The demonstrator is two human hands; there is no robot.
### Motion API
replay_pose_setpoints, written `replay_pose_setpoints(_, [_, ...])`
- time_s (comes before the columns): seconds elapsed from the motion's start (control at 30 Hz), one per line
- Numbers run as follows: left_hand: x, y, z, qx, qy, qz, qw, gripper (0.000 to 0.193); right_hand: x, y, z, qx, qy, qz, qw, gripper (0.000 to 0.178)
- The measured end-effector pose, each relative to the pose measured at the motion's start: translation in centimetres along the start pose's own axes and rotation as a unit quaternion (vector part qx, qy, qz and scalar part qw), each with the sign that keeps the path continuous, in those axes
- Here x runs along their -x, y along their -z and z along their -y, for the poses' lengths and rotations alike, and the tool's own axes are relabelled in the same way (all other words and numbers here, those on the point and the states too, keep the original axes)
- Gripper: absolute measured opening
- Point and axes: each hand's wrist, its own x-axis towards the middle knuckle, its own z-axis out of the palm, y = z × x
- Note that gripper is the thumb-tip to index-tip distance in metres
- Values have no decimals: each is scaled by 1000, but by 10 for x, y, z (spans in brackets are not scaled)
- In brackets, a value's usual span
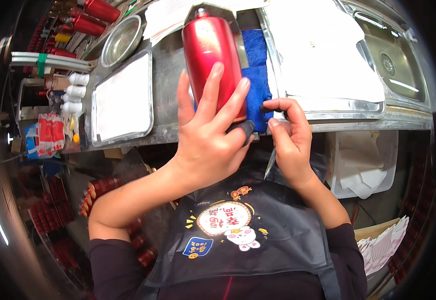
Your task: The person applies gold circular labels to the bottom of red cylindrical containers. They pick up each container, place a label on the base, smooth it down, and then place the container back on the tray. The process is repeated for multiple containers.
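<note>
Red metal cylinder [212, 60] lies lengthwise on the steel table [168, 75], bottom end at the near edge, over a blue cloth [258, 82]. Left hand [208, 135] wraps its lower end, fingers spread up the red body, holding it down. Right hand [290, 137] just beside, at the near edge on the cloth, fingers pinched on a small dark tool [267, 107]; what kind of tool is unclear. White-lined tray [122, 97] toward the left edge, round steel bowl [122, 40] behind it, larger tray with white sheet [323, 55] to the right, sink [393, 60] at the far right corner. More red cylinders [90, 17] at the far left corner. Person wears a dark apron [248, 240].
</note>
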Motion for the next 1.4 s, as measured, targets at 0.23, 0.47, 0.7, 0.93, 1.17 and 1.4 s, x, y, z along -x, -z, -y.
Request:
replay_pose_setpoints(0.23, [10, -15, 18, 2, 51, -48, 998, 68, 17, -10, -7, 227, 319, 110, 913, 34])
replay_pose_setpoints(0.47, [23, -44, 27, 25, 78, -146, 986, 82, 22, -9, -18, 188, 205, 89, 956, 32])
replay_pose_setpoints(0.7, [61, -66, 36, 164, 156, -159, 961, 75, 27, -9, -14, 271, 211, 83, 936, 34])
replay_pose_setpoints(0.93, [60, -70, 35, 180, 195, -143, 953, 77, 22, 1, -8, 338, 253, 89, 902, 33])
replay_pose_setpoints(1.17, [36, -74, 20, 154, 128, -201, 959, 75, 22, 12, 7, 366, 398, 75, 838, 51])
replay_pose_setpoints(1.4, [35, -78, 23, 175, 125, -206, 955, 74, 10, -10, 26, 477, 413, 196, 751, 38])
